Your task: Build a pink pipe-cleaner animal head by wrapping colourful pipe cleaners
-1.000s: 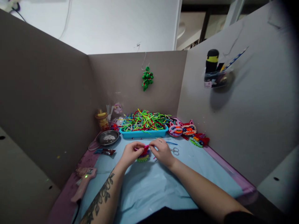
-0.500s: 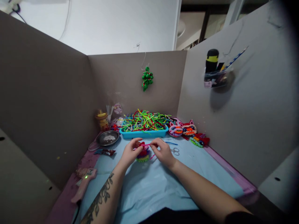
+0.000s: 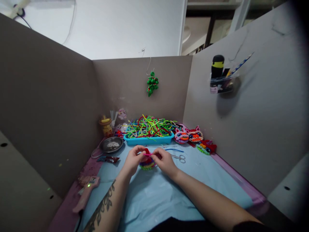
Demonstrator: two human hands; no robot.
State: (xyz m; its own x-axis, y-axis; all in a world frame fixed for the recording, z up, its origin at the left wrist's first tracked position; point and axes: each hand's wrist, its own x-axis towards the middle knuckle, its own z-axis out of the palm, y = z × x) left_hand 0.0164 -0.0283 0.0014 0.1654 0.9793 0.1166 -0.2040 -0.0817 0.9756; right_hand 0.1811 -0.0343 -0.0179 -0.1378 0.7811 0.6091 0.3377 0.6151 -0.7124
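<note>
Above the middle of the blue sheet, my left hand [image 3: 131,159] is closed on a multicoloured fuzzy pipe-cleaner figure [image 3: 147,165]. The figure has a red top and purple and green rows lower down. Between the thumb and forefinger of my right hand [image 3: 166,161] is a bright pink pipe cleaner [image 3: 147,154], which reaches across the figure to my left fingers. My hands hide parts of the figure on both sides. Right of my right hand lie silver scissors [image 3: 181,158] and a blue pipe cleaner [image 3: 174,150].
Behind my hands stands a blue tray [image 3: 149,140] heaped with coloured pipe cleaners. Finished fuzzy figures [image 3: 181,136] sit to its right. At left are a metal bowl [image 3: 111,145], a dark red packet [image 3: 112,159] and a pink hot glue gun [image 3: 86,192]. Grey partitions [image 3: 140,106] surround the table.
My right hand has moved left, closer to my left hand, and the pink pipe cleaner now lies over the figure's top. More of the scissors shows. The view has tilted slightly up.
</note>
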